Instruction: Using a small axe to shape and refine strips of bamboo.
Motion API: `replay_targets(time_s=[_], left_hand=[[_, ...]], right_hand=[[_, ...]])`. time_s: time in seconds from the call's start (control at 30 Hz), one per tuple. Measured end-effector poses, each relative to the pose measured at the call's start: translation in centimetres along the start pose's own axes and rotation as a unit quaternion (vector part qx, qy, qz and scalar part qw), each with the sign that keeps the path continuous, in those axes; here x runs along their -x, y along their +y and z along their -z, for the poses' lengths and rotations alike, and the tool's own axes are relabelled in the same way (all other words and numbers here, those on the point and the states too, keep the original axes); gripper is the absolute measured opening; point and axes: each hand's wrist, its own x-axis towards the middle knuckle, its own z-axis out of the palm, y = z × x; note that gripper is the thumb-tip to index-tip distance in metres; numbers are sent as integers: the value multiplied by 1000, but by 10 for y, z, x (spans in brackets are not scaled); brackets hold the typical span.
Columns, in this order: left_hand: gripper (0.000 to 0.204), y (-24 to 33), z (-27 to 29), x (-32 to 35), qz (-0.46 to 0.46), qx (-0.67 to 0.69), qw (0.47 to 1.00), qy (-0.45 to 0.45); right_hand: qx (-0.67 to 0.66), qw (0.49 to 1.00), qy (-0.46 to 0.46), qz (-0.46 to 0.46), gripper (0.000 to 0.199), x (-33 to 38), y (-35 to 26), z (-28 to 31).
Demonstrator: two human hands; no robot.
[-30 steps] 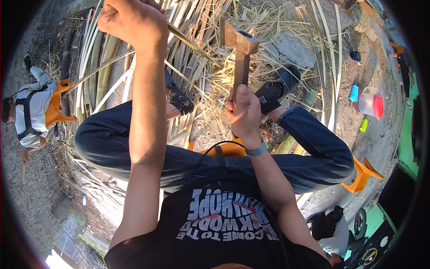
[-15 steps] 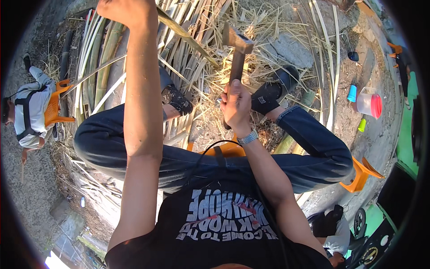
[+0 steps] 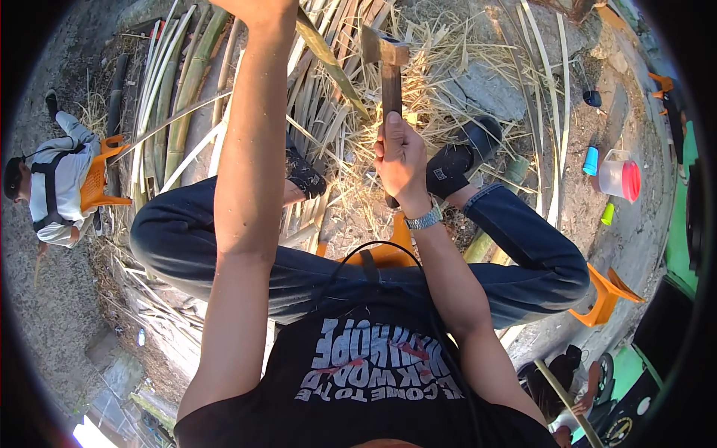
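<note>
My right hand is closed round the wooden handle of a hatchet. Its dark metal head points away from me, the blade edge turned left. Beside the blade, a split bamboo strip slants down to the straw-like shavings. At the top edge my left hand appears partly cut off, its fingers out of view. The strip's upper end runs up beside that wrist, and the hand seems closed on it.
Split bamboo strips lie beyond my feet, with longer bamboo poles at left. A person sits on an orange chair at far left. A clear bucket with a red lid and a blue cup stand at right.
My left hand has moved right and farther past the top edge. The hatchet has swung a little left and away from me. A bamboo pole has appeared by another person at lower right.
</note>
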Motion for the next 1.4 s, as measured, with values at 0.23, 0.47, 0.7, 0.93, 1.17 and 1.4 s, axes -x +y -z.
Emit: replay_targets(time_s=[0.23, 0.47, 0.7, 0.93, 1.17, 1.4], left_hand=[[55, -11, -15, 14, 18, 136, 989, -56], [60, 1, 14, 12, 5, 102, 993, -65], [70, 3, 35, 4, -46, 57, 987, -142], [66, -2, 44, 14, -11, 117, 985, -128], [76, -1, 105, -13, 39, 19, 997, -63], [75, 81, 156, -58, -58, 191, 980, 25]], right_hand=[[126, 965, 33, -228, 61, -40, 127, 43], [-35, 983, -84, -159, 64, -18, 27, 16], [177, 984, -36, 9, 64, -5, 50, -11], [271, 945, 19, -181, 76, -50, 197, 66], [127, 979, 35, -155, 76, -54, 121, 32], [-156, 975, 120, -100, 41, -7, 46, -2]])
